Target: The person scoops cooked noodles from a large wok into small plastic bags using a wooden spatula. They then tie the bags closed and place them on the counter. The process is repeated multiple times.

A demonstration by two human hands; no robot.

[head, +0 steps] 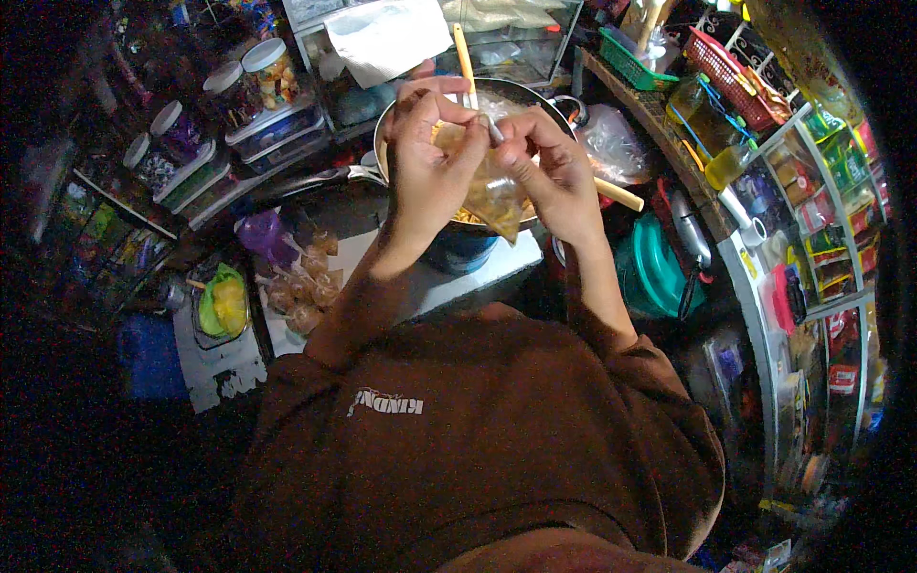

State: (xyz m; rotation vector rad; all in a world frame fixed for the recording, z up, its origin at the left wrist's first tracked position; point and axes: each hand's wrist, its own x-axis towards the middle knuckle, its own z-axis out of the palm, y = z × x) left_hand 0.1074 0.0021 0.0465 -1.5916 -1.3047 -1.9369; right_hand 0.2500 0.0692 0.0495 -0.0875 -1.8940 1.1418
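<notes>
Above a wide pan of food, a small clear plastic bag with brownish contents hangs, pointed corner down. Its gathered neck is pinched between the fingertips of my left hand and my right hand. The outer fingers of the left hand are raised and blurred. Behind the fingers a utensil with a wooden handle leans up from the pan. A second wooden handle sticks out past my right hand. My hands and the bag hide much of the pan's contents.
To the left lie several filled, tied plastic bags beside a purple bag. A dish holds green and yellow plastic. Lidded jars stand behind. At right are a teal basin, bottles and racks of packets.
</notes>
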